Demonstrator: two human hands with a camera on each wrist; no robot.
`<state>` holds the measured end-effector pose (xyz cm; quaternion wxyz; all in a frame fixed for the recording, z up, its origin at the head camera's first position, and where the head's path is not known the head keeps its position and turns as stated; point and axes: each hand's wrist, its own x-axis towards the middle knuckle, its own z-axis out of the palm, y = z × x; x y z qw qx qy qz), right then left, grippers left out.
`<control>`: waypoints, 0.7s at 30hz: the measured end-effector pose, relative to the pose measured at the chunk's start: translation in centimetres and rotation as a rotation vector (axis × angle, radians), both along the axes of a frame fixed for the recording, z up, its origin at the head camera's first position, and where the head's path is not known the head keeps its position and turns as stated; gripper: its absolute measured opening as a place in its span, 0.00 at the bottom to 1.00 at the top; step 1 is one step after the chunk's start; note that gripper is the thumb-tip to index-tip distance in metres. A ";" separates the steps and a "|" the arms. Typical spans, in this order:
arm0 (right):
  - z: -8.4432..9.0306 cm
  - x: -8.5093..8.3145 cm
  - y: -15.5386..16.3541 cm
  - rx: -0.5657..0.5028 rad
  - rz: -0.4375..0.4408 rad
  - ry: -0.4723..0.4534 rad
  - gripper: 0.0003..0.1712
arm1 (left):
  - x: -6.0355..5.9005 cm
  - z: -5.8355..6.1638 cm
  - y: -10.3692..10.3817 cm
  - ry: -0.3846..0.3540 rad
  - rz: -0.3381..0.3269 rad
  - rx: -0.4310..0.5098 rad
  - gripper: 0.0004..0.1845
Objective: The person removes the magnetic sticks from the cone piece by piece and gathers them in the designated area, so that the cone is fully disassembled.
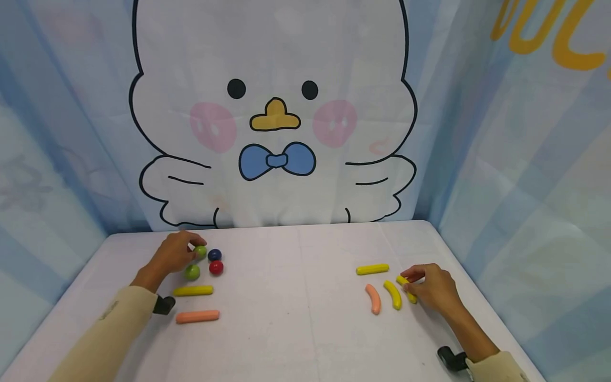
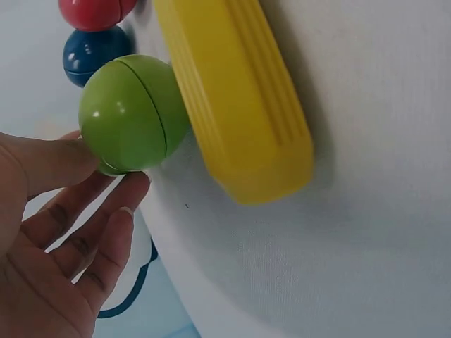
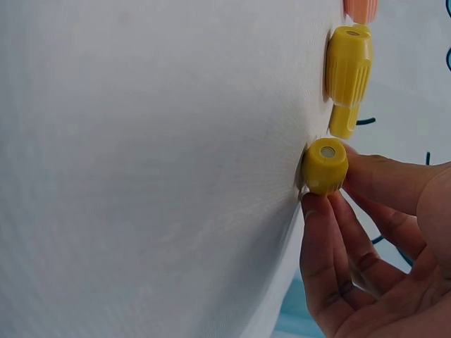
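Yellow rod's (image 3: 324, 167) hollow end, right wrist view only.

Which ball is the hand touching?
The far green ball, under the left hand fingertips. The other green ball, blue ball and red ball lie untouched.

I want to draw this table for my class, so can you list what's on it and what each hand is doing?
left hand: fingers pinch a green ball
right hand: fingers pinch a curved yellow stick
other balls: green, blue, red
left sticks: straight yellow, straight orange
right sticks: straight yellow, curved yellow, curved orange
table: white
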<state>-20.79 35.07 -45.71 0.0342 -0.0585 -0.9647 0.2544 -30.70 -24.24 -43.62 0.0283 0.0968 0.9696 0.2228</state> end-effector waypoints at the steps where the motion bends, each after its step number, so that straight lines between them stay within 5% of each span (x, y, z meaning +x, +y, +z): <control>1: 0.0 0.0 0.0 -0.001 0.001 0.001 0.13 | 0.1 0.0 0.0 0.006 0.003 0.002 0.18; 9: 0.1 0.1 -0.1 0.001 0.023 0.012 0.13 | 1.0 0.2 0.4 0.084 0.027 -0.029 0.21; 21: 0.4 1.2 -1.1 0.124 0.043 0.195 0.33 | 5.1 1.7 8.1 0.493 -0.122 -0.181 0.44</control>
